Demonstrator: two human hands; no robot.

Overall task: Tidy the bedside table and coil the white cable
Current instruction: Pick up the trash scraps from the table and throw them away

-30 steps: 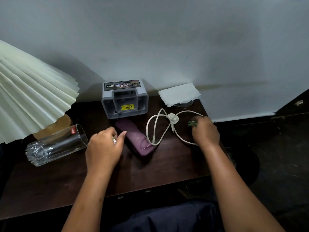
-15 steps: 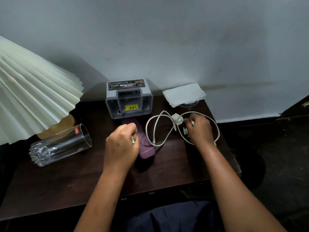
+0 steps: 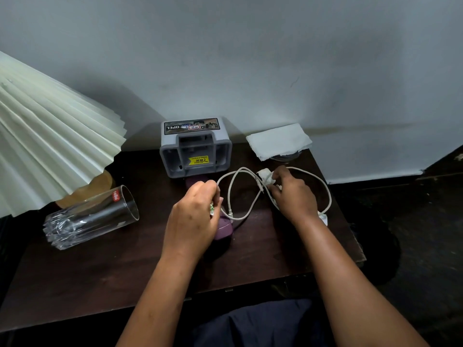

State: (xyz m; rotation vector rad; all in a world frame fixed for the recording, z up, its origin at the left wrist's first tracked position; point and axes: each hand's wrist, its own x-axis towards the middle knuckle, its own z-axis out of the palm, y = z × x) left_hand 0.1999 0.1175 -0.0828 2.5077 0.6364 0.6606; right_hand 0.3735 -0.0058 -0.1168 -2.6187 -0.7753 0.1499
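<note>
The white cable (image 3: pixel 236 174) lies in loose loops on the dark bedside table (image 3: pixel 125 266), right of centre. My right hand (image 3: pixel 294 196) rests on it, fingers pinching the white plug (image 3: pixel 265 174) where the loops cross. The far loop (image 3: pixel 327 194) curves round my right wrist to a white end near the table's right edge. My left hand (image 3: pixel 194 219) hovers over a purple case (image 3: pixel 223 230), fingers closed on a small white-and-green scrap (image 3: pixel 213 209), just left of the cable's near loop.
A grey plastic box (image 3: pixel 195 151) stands against the wall. A white tissue (image 3: pixel 278 140) covers a round thing at the back right. A clear glass (image 3: pixel 92 217) lies on its side at left, under a pleated lampshade (image 3: pixel 50 146) with a wooden base (image 3: pixel 102 182).
My left hand has moved right, over the purple case, still holding the scrap. My right hand has shifted left and back onto the plug, and the cable's right loop has widened.
</note>
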